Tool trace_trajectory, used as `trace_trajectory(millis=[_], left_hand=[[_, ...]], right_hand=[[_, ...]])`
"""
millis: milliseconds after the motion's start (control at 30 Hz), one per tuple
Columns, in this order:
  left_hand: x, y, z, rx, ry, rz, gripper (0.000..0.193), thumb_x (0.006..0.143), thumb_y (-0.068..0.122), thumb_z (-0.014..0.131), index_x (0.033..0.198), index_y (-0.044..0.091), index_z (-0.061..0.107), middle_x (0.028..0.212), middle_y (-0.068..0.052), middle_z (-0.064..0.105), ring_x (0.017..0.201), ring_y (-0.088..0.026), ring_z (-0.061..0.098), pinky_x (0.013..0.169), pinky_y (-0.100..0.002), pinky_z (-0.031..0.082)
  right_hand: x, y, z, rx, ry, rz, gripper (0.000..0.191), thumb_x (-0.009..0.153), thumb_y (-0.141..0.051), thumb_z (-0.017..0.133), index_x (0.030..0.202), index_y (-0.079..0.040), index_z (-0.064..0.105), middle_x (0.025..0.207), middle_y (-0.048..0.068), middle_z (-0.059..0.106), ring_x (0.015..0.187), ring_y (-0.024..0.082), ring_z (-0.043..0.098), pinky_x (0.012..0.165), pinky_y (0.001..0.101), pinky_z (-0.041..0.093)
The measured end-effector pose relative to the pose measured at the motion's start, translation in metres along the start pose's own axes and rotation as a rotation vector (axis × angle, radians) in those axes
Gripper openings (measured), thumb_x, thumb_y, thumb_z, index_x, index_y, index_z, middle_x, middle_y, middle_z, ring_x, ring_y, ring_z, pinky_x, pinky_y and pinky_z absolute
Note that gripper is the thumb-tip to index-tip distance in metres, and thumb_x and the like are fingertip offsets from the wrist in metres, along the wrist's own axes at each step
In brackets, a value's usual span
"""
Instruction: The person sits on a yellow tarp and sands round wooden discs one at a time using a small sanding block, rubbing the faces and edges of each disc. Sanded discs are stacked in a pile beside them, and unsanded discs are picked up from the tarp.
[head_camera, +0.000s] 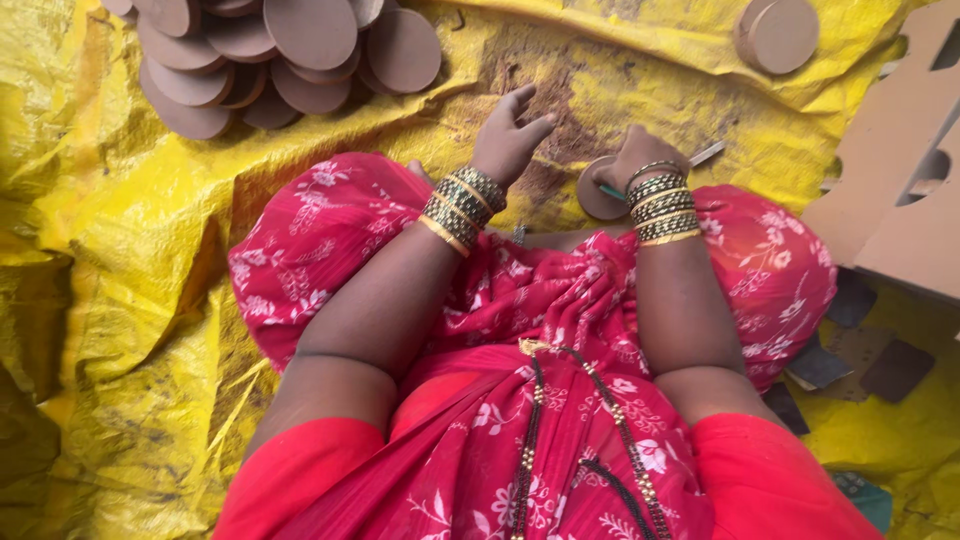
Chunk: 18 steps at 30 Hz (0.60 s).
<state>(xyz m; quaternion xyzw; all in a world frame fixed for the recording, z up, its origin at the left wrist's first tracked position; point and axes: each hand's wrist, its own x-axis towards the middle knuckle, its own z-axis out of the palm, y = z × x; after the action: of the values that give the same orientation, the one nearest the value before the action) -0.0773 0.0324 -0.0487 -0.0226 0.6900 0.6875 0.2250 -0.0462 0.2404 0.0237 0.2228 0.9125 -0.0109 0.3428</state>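
Brown disc (600, 192) gripped in right hand (640, 158); left hand (508, 135) open above yellow tarp (150, 250); disc pile (280, 55) far-left.

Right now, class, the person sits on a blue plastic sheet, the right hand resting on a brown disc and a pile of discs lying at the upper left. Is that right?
Not quite: the plastic sheet is yellow, not blue, as the head view shows. The rest holds: the right hand rests on a brown disc, and the pile of discs lies at the upper left.
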Motion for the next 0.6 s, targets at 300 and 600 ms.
trace_trajectory(millis=[300,600], left_hand=[[-0.019,0.027,0.002,-0.067,-0.279,-0.342,0.095,0.092,0.063,0.065,0.156,0.003,0.027,0.144,-0.013,0.048,0.122,-0.025,0.055,0.083,-0.05,0.061],[-0.029,0.04,-0.004,-0.734,-0.523,-0.354,0.052,0.093,0.047,0.066,0.127,0.007,0.063,0.111,-0.008,0.071,0.096,-0.019,0.072,0.085,-0.041,0.061]], right_hand=[[-0.067,-0.015,-0.012,0.409,0.502,-0.382,0.034,0.086,-0.038,0.084,0.102,-0.01,0.074,0.096,0.015,0.075,0.085,0.028,0.072,0.075,0.0412,0.056],[-0.045,-0.034,0.006,1.591,0.289,-0.543,0.026,0.102,-0.026,0.075,0.094,-0.003,0.068,0.08,-0.003,0.062,0.069,0.004,0.053,0.063,0.0217,0.043]])
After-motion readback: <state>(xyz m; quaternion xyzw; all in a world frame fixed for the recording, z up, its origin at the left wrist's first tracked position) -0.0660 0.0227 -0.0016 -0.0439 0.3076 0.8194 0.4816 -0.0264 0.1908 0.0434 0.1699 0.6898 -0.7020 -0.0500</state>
